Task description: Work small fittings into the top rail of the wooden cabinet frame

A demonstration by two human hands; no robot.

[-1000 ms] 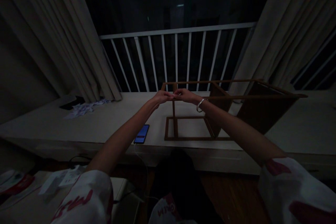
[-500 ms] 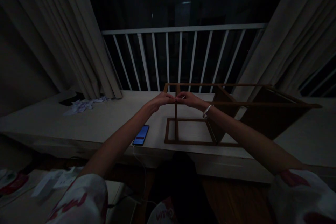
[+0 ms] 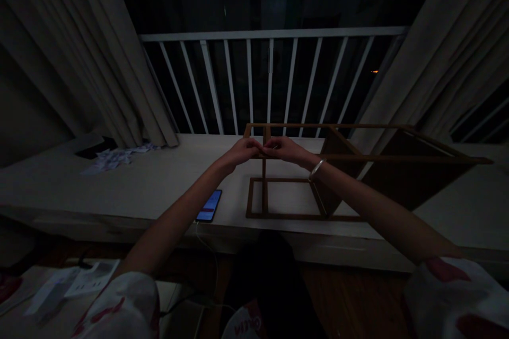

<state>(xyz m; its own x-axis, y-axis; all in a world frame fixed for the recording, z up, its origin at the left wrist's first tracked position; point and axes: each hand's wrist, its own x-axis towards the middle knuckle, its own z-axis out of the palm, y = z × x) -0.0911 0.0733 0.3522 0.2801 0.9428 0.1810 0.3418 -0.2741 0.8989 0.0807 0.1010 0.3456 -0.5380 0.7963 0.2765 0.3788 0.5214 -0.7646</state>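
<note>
Head view: wooden shelf frame lay sideways on the white window ledge, its panels apparently already joined. Left hand and right hand met at its upper bar, fingertips bunched; clamped or not, could not tell, nor what remained unfastened.

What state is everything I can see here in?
Left hand: curled, contents unclear
Right hand: curled beside the left, contents unclear
Brown shelf rack: lying down
Smartphone: screen lit, plugged in
Curtains: drawn apart
Bracelet: worn
Papers: loose, scattered
Power strip: on or off unclear
</note>
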